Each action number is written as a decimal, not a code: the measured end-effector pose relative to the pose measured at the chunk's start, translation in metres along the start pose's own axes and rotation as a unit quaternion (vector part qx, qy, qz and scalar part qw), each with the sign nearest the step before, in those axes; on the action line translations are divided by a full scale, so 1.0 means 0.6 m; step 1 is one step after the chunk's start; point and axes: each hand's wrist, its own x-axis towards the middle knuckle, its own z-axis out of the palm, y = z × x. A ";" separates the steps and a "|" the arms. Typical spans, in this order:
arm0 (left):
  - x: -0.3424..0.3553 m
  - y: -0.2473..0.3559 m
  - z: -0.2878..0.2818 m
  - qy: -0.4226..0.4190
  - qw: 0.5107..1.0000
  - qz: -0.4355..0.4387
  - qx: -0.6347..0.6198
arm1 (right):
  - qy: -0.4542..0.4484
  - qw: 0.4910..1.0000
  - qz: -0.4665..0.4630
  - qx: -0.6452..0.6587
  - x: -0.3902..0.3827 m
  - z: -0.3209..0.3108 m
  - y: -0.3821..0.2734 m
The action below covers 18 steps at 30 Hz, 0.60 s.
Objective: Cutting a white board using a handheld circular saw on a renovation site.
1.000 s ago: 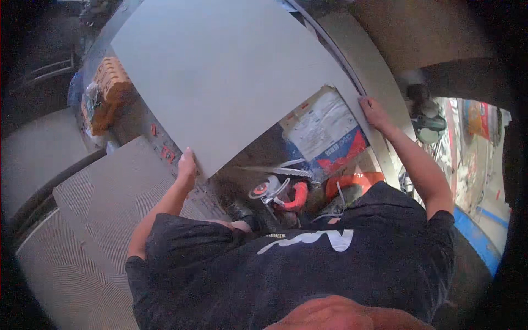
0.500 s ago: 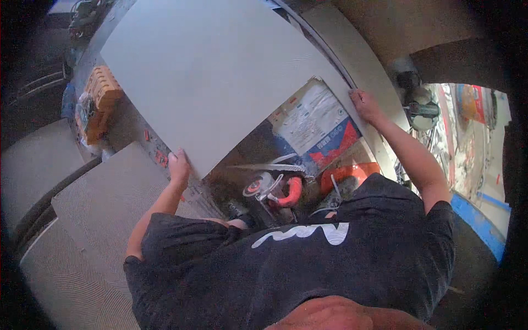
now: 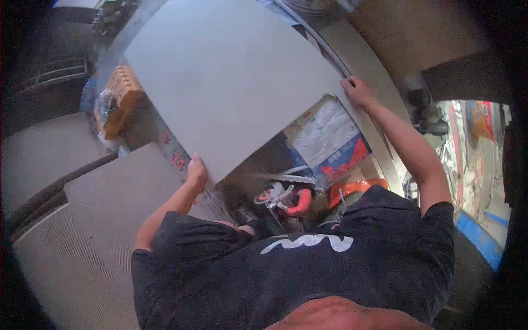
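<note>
I have a large pale grey tile (image 3: 231, 82) in front of me, with a rectangular notch and a narrow strip along its right side. My left hand (image 3: 196, 171) grips its lower left corner; my right hand (image 3: 358, 92) is closed on the strip's right edge, higher up. Through the notch I see a worn blue and red sheet or bag (image 3: 341, 162) with a whitish patch. An angle grinder (image 3: 297, 203) with a red body lies below the tile, between the hands. Just left of my left hand are small red pieces (image 3: 177, 160).
Grey panels with combed ridges (image 3: 99, 231) lie at lower left. A yellow-orange stacked object (image 3: 122, 102) sits left of the tile. An orange curved object (image 3: 357, 187) is near my right leg. Blurred green-grey equipment (image 3: 432, 124) and a blue strip (image 3: 476, 242) are at right.
My right hand has moved forward along the tile's edge, away from me. My left hand stays at the corner. The view has shifted slightly.
</note>
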 end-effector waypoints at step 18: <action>0.010 -0.017 -0.043 0.029 0.998 0.051 -0.031 | -0.014 1.000 -0.010 -0.017 0.043 -0.032 -0.061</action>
